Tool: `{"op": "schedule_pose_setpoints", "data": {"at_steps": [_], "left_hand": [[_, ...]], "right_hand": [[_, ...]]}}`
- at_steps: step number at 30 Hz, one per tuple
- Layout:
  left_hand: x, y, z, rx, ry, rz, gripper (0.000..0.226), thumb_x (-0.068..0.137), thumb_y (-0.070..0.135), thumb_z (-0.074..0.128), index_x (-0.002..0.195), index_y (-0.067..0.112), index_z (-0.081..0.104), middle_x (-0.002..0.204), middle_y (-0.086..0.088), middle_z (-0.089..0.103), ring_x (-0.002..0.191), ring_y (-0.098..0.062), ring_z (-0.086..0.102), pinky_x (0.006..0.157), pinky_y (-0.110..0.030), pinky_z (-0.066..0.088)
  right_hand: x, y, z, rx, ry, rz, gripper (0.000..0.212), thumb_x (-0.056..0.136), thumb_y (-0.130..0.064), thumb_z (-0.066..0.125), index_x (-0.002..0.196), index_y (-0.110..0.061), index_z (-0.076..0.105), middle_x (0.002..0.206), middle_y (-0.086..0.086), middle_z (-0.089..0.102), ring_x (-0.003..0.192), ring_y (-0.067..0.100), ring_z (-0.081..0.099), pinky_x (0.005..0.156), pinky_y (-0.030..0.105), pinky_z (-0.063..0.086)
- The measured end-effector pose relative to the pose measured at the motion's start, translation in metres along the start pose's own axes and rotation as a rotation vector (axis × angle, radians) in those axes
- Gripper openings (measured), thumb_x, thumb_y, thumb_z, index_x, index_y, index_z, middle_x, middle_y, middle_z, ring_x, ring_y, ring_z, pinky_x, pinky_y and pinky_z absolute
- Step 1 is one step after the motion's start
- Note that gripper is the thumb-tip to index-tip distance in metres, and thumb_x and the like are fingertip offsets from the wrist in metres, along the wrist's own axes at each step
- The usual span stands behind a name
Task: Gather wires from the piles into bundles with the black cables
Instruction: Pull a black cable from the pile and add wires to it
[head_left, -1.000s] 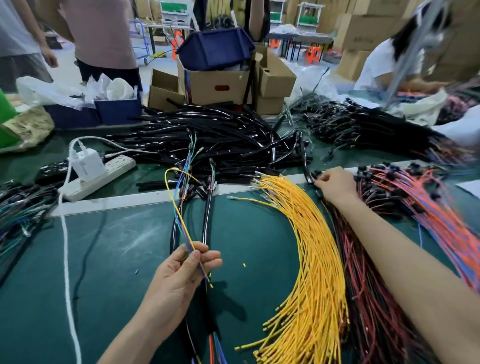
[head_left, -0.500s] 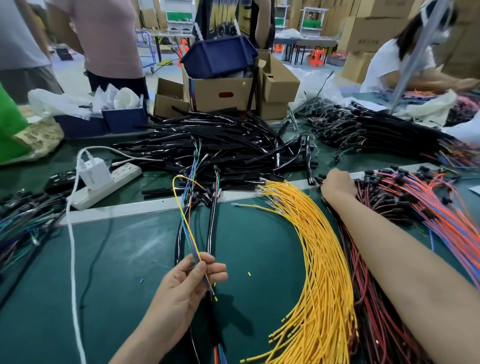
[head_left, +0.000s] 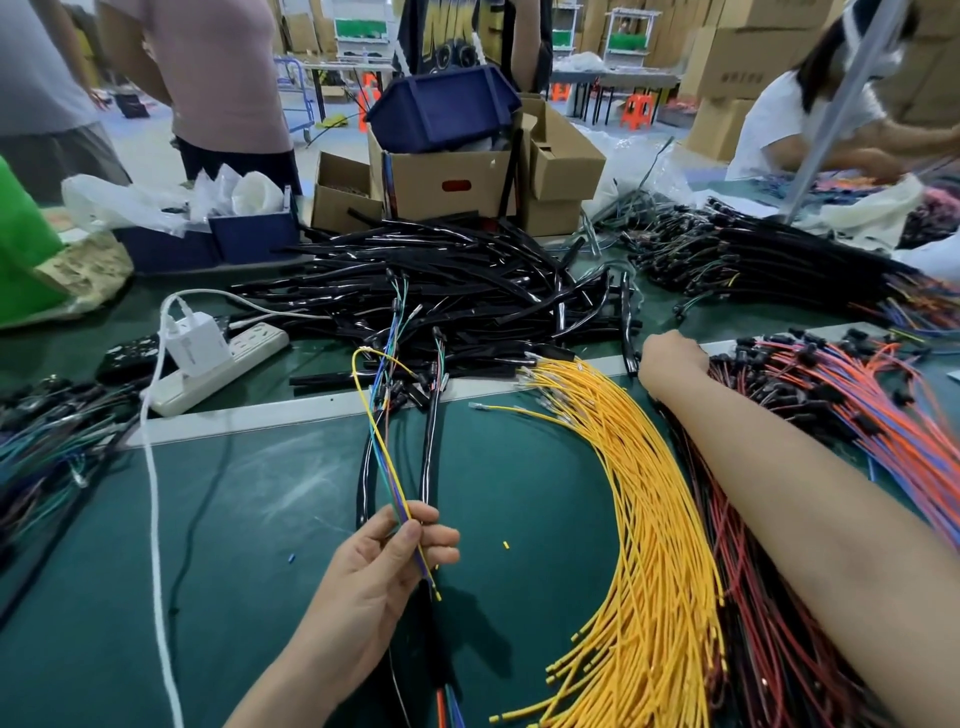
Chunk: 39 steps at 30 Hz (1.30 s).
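My left hand (head_left: 382, 564) pinches a thin bundle of yellow, green and purple wires (head_left: 383, 457) between thumb and fingers, above two black cables (head_left: 428, 452) lying on the green mat. My right hand (head_left: 670, 358) reaches far forward, fingers curled down into the top of the dark red wire pile (head_left: 753, 597); what the fingers hold is hidden. A fan of yellow wires (head_left: 639, 519) lies between my two arms. A big heap of black cables (head_left: 441, 291) lies at the back of the table.
Orange and purple wires (head_left: 857, 415) lie at the far right. A white power strip with a charger (head_left: 208, 358) and its white cord (head_left: 153, 519) sit at left, by mixed wires (head_left: 47, 441). Cardboard boxes (head_left: 447, 176) and people stand behind the table.
My right hand has stayed at the top of the dark red pile. My left hand keeps its pinch on the coloured wires. The view has drifted slightly.
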<state>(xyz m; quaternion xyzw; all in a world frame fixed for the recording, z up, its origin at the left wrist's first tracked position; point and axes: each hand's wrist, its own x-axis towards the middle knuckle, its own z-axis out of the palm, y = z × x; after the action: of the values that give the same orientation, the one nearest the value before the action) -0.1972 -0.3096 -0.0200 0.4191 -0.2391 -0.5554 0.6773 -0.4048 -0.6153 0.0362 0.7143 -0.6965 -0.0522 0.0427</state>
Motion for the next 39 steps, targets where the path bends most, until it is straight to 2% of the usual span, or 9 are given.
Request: {"op": "schedule_pose_setpoints", "data": {"at_steps": [8, 13, 15, 19, 22, 25, 30, 35, 39], "left_hand": [[0.001, -0.001, -0.002, 0.005, -0.008, -0.003, 0.021, 0.08, 0.013, 0.052, 0.096, 0.001, 0.059, 0.077, -0.015, 0.068, 0.064, -0.018, 0.066, 0.066, -0.021, 0.056], [0.002, -0.002, -0.003, -0.012, -0.003, -0.006, 0.02, 0.08, 0.011, 0.052, 0.095, 0.0, 0.06, 0.08, -0.018, 0.07, 0.062, -0.017, 0.067, 0.066, -0.021, 0.056], [0.003, -0.003, -0.003, -0.002, 0.004, -0.007, 0.021, 0.08, 0.012, 0.052, 0.095, 0.0, 0.06, 0.082, -0.02, 0.071, 0.062, -0.017, 0.068, 0.066, -0.021, 0.056], [0.002, -0.002, -0.002, 0.041, 0.016, -0.005, 0.022, 0.08, 0.014, 0.052, 0.096, 0.0, 0.058, 0.091, -0.022, 0.072, 0.071, -0.021, 0.071, 0.068, -0.023, 0.057], [0.001, -0.001, -0.001, 0.033, 0.033, -0.005, 0.022, 0.081, 0.013, 0.05, 0.097, -0.001, 0.057, 0.095, -0.024, 0.071, 0.078, -0.024, 0.072, 0.069, -0.025, 0.057], [0.001, 0.0, 0.002, 0.007, 0.049, -0.006, 0.018, 0.087, 0.009, 0.045, 0.097, -0.002, 0.056, 0.095, -0.023, 0.071, 0.08, -0.025, 0.073, 0.068, -0.025, 0.057], [-0.001, 0.002, 0.005, 0.014, 0.051, -0.021, 0.018, 0.095, 0.004, 0.037, 0.097, -0.001, 0.055, 0.095, -0.021, 0.072, 0.083, -0.024, 0.072, 0.071, -0.026, 0.058], [-0.003, 0.004, 0.007, 0.023, 0.034, -0.056, 0.019, 0.096, 0.003, 0.038, 0.1, -0.002, 0.056, 0.095, -0.022, 0.072, 0.086, -0.03, 0.072, 0.068, -0.028, 0.058], [-0.003, 0.006, 0.009, 0.032, 0.029, -0.094, 0.022, 0.097, 0.002, 0.038, 0.106, -0.002, 0.058, 0.085, -0.017, 0.073, 0.07, -0.024, 0.072, 0.063, -0.029, 0.058]], "right_hand": [[0.004, 0.018, -0.019, 0.206, -0.087, -0.042, 0.01, 0.094, -0.005, 0.045, 0.091, 0.0, 0.052, 0.083, 0.012, 0.054, 0.076, 0.026, 0.055, 0.062, 0.031, 0.046], [-0.009, 0.031, -0.084, 0.588, -0.092, -0.13, 0.013, 0.093, -0.005, 0.056, 0.098, 0.006, 0.06, 0.093, 0.02, 0.068, 0.072, 0.022, 0.066, 0.057, 0.027, 0.053], [-0.025, 0.028, -0.11, 0.626, 0.027, -0.315, 0.014, 0.097, -0.011, 0.051, 0.099, -0.001, 0.06, 0.088, 0.014, 0.07, 0.063, 0.015, 0.066, 0.05, 0.021, 0.047], [-0.07, 0.003, -0.153, 0.89, 0.579, -0.814, 0.018, 0.103, -0.019, 0.039, 0.112, -0.008, 0.05, 0.07, 0.002, 0.066, 0.047, 0.017, 0.063, 0.039, 0.022, 0.046], [-0.101, -0.018, -0.175, 1.269, 0.679, -1.004, 0.009, 0.103, -0.02, 0.035, 0.101, -0.021, 0.044, 0.061, -0.005, 0.055, 0.045, 0.017, 0.06, 0.037, 0.024, 0.044], [-0.115, -0.036, -0.177, 1.506, 0.472, -1.065, 0.014, 0.103, -0.015, 0.032, 0.096, -0.017, 0.044, 0.055, -0.002, 0.052, 0.04, 0.015, 0.05, 0.036, 0.024, 0.036], [-0.12, -0.078, -0.137, 1.723, -0.256, -0.945, 0.018, 0.104, -0.014, 0.033, 0.095, -0.013, 0.049, 0.047, 0.0, 0.053, 0.032, 0.01, 0.04, 0.033, 0.016, 0.027], [-0.137, -0.133, -0.061, 1.4, -0.551, -0.871, 0.014, 0.101, -0.016, 0.043, 0.095, -0.012, 0.055, 0.051, -0.001, 0.059, 0.034, 0.007, 0.046, 0.034, 0.014, 0.035], [-0.136, -0.154, -0.026, 1.237, -0.547, -0.839, 0.015, 0.099, -0.01, 0.048, 0.098, -0.001, 0.06, 0.059, 0.003, 0.057, 0.035, 0.003, 0.046, 0.039, 0.015, 0.038]]}}
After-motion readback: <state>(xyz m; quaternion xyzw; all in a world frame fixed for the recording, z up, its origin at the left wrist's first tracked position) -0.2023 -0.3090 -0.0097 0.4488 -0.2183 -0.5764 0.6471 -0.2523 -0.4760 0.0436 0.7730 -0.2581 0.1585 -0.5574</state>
